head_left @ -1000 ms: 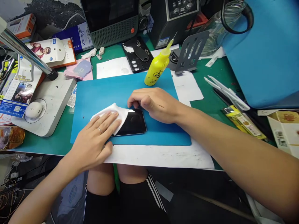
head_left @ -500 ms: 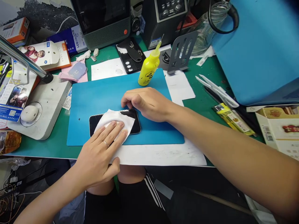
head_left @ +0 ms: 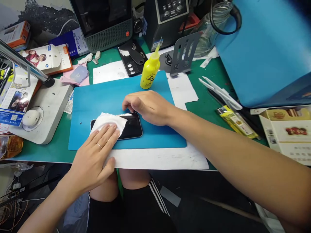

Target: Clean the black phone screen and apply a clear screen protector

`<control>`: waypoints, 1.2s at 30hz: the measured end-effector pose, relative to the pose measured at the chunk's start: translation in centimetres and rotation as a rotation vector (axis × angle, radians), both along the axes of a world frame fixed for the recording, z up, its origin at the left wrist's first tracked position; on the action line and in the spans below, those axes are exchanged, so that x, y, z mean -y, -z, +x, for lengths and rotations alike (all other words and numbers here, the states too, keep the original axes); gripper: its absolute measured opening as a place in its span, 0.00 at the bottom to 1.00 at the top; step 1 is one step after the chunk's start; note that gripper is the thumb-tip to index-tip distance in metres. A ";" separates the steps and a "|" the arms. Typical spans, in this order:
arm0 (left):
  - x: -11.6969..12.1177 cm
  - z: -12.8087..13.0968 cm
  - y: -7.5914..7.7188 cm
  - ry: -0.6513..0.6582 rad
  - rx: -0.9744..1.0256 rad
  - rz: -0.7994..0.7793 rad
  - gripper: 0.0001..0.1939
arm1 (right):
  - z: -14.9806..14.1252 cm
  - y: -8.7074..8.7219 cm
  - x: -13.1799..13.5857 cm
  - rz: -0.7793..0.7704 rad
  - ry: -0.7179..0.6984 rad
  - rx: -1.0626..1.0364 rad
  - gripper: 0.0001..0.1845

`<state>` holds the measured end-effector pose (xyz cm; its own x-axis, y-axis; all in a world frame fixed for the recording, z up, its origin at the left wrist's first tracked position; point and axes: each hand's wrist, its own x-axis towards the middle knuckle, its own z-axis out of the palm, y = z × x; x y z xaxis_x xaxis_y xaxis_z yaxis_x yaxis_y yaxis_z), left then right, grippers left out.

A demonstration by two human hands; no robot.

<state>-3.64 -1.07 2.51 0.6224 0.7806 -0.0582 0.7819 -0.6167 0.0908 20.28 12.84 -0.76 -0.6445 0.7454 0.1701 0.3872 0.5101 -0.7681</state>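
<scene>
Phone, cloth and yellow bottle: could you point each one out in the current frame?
Phone (head_left: 132, 127), head view: bare part of its dark screen.
Cloth (head_left: 109, 118), head view: its uncovered upper part.
Yellow bottle (head_left: 149, 72), head view: its body.

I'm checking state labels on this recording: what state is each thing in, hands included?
Phone: flat, dark, partly covered
Cloth: spread over part of phone
Left hand: flat on cloth
Right hand: curled, near phone
Mat: lying flat
Bottle: upright on mat
Display: dark
Stand: unfolded
</scene>
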 end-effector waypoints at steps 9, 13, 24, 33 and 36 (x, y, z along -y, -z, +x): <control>-1.3 6.9 2.0 0.072 0.150 -0.006 0.40 | 0.1 0.2 0.0 -0.042 0.041 -0.092 0.54; -1.3 5.2 1.8 -0.046 0.128 0.034 0.37 | 0.1 0.1 0.1 -0.054 0.078 -0.130 0.54; 0.0 -0.6 0.6 -0.244 0.007 0.138 0.35 | -0.2 0.1 0.1 -0.047 0.071 -0.072 0.52; -2.4 8.2 2.0 -0.211 0.144 0.094 0.38 | -0.2 0.4 -0.1 -0.056 0.096 -0.195 0.52; -2.8 9.0 2.2 -0.236 0.162 0.080 0.38 | 0.0 0.3 0.1 -0.080 0.099 -0.197 0.53</control>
<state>5.37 1.70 0.28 0.4196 0.9027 0.0950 0.8837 -0.4302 0.1846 20.23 12.78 -1.11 -0.5279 0.8194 0.2232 0.2712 0.4117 -0.8700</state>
